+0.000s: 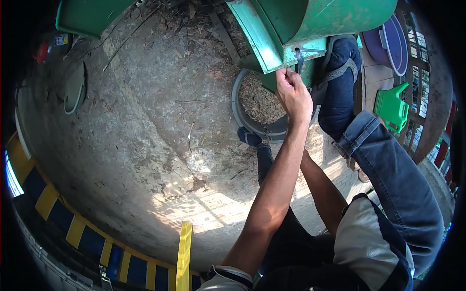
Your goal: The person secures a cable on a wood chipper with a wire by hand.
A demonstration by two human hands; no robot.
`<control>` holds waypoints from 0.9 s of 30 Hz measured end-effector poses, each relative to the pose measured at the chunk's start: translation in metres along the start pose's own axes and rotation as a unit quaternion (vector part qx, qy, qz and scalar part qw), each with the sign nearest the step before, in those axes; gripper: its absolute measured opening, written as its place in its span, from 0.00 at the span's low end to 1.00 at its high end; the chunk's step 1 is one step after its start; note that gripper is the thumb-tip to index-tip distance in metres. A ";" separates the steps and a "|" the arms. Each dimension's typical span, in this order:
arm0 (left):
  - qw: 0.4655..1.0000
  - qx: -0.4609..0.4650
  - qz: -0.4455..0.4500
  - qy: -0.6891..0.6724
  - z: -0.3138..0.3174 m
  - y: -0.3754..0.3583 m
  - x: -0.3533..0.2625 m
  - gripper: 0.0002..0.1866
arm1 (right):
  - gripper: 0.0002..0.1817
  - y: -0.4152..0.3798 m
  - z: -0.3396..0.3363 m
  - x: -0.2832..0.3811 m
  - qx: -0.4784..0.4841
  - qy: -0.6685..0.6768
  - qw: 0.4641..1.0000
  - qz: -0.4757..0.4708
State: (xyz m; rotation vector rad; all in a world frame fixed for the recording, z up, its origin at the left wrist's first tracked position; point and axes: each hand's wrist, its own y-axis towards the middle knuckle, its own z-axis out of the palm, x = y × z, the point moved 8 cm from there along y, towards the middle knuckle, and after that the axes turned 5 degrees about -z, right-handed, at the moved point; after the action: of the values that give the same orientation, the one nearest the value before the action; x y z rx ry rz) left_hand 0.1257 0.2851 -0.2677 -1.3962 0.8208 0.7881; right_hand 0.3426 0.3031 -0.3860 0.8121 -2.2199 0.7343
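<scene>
My left hand [294, 95] reaches up to the lower corner of a green metal machine [269, 46]. Its thumb and fingers are closed in a pinch at the edge; what they hold, if anything, I cannot make out. Just beside the fingertips, a dark narrow metal piece [299, 61] sits at the machine's corner, near a hole in the plate. My right forearm passes behind my left arm, and the right hand is hidden. Under the machine stands a round grey tub [235, 104] with chopped, straw-coloured material [262, 102] in it.
My right foot, in a dark shoe [342, 53], is raised beside the machine. A purple tub [395, 46] and a green plastic container [391, 106] stand at the right. A yellow bar [184, 257] rises at the bottom. Twigs and leaves litter the concrete floor [131, 145].
</scene>
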 end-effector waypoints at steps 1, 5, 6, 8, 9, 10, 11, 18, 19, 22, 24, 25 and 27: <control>1.000 -0.004 -0.006 -0.006 0.000 -0.001 0.001 0.08 | 0.07 0.000 0.002 -0.005 0.012 -0.010 1.000 0.005; 1.000 -0.016 -0.012 -0.010 0.000 -0.002 0.002 0.08 | 0.07 -0.004 0.004 -0.018 0.012 0.010 1.000 0.024; 1.000 -0.017 -0.012 -0.010 0.001 -0.002 0.002 0.08 | 0.07 -0.005 0.002 -0.021 -0.014 0.049 0.998 0.033; 1.000 -0.013 -0.005 -0.016 0.001 -0.002 0.004 0.08 | 0.07 -0.006 0.004 -0.026 -0.010 0.047 0.998 0.037; 1.000 -0.014 -0.006 -0.016 0.001 -0.002 0.005 0.08 | 0.07 -0.006 0.006 -0.027 -0.005 0.044 0.998 0.040; 1.000 -0.015 0.000 -0.017 0.001 -0.002 0.004 0.09 | 0.07 -0.006 0.006 -0.028 -0.005 0.044 0.998 0.041; 1.000 -0.016 0.005 -0.018 0.001 -0.002 0.004 0.09 | 0.05 -0.005 0.009 -0.027 0.017 0.014 0.999 0.026; 0.999 -0.003 0.035 -0.007 0.001 0.001 0.009 0.11 | 0.05 -0.072 0.052 0.008 0.023 -0.022 0.999 0.042; 0.999 -0.005 0.044 -0.008 0.002 0.001 0.010 0.13 | 0.05 -0.084 0.059 0.020 0.022 -0.022 0.998 0.047; 0.996 -0.015 0.076 0.038 0.002 -0.003 0.018 0.15 | 0.06 -0.113 0.063 0.022 0.016 -0.019 0.998 0.059; 0.991 0.037 0.045 0.122 0.005 -0.022 0.029 0.15 | 0.07 -0.077 0.017 -0.028 0.010 -0.013 0.998 0.065; 0.981 0.067 0.123 0.136 0.004 -0.044 0.043 0.14 | 0.07 -0.064 -0.004 -0.051 0.007 -0.011 0.997 0.070; 0.979 0.080 -0.004 0.189 -0.023 -0.072 0.113 0.13 | 0.08 -0.094 -0.012 -0.040 0.007 -0.004 0.997 0.072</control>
State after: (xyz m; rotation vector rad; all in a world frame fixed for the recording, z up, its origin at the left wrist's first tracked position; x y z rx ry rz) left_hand 0.2448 0.2597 -0.3289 -1.4217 1.1456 0.4410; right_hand 0.4374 0.2637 -0.3817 0.6668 -2.3016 0.8164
